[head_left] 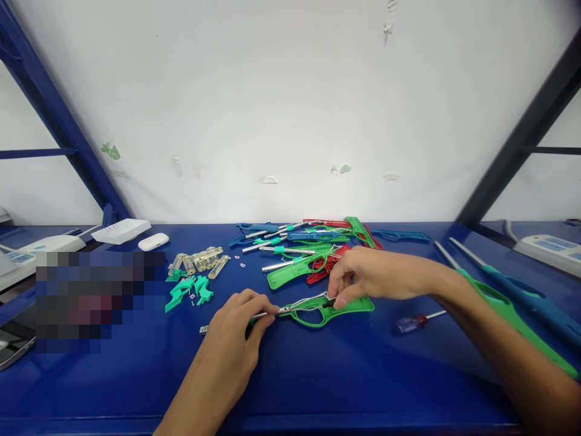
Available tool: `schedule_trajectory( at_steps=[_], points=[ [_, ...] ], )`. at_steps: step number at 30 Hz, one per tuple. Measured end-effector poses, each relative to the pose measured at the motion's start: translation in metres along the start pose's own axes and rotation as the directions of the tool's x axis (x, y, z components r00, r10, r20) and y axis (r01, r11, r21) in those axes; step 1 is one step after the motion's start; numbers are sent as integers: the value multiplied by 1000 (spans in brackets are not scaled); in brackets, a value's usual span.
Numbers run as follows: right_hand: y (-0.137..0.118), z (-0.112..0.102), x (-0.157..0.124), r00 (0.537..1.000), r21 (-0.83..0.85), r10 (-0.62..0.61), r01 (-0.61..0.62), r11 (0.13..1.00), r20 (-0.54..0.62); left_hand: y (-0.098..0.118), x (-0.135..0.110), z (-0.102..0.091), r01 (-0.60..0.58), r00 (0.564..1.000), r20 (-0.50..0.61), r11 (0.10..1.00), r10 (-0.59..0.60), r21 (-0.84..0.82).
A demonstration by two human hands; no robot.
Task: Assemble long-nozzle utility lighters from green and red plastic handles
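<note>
A green plastic lighter shell point(351, 307) with a metal tube lies flat on the blue table point(318, 375) in front of me. My left hand point(240, 327) is closed in a pinch on the metal tube point(267, 314) at the shell's left end. My right hand point(367, 275) reaches in from the right. Its thumb and fingers are pinched on a small black part with white wires point(318, 298) at the middle of the shell.
Behind it lies a pile of green, blue and red lighter shells with tubes point(308, 248). Clear small tubes point(202, 260) and green triggers point(188, 289) sit at left. A red-handled screwdriver point(413, 323) lies right. Two finished long lighters point(512, 309) rest at far right. White boxes point(120, 231) stand back left.
</note>
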State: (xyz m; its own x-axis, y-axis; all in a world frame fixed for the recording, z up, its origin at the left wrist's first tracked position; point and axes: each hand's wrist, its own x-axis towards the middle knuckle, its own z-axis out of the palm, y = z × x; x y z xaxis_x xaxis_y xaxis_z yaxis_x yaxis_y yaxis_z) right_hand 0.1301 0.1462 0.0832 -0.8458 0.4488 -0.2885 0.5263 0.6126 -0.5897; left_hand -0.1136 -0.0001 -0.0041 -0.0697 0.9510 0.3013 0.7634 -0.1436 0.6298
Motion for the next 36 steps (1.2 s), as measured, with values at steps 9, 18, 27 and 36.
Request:
schedule_trajectory(
  at_steps=[9,18,27,36],
  points=[
    [3,6,4,1000,10,17,-17,1000,-2,2,0,-1,-1,1000,-6,1000,1,-8],
    [2,5,2,998,101,50,-54,993,41,0,-1,2,2,1000,-20,1000,-2,-4],
    [1,8,6,996,94,58,-64,994,61,0,-1,1,3,1000,-8,1000,-3,-11],
    [1,7,7,998,57,52,-54,997,41,2,0,-1,7,1000,0,1000,-7,-12]
  ],
)
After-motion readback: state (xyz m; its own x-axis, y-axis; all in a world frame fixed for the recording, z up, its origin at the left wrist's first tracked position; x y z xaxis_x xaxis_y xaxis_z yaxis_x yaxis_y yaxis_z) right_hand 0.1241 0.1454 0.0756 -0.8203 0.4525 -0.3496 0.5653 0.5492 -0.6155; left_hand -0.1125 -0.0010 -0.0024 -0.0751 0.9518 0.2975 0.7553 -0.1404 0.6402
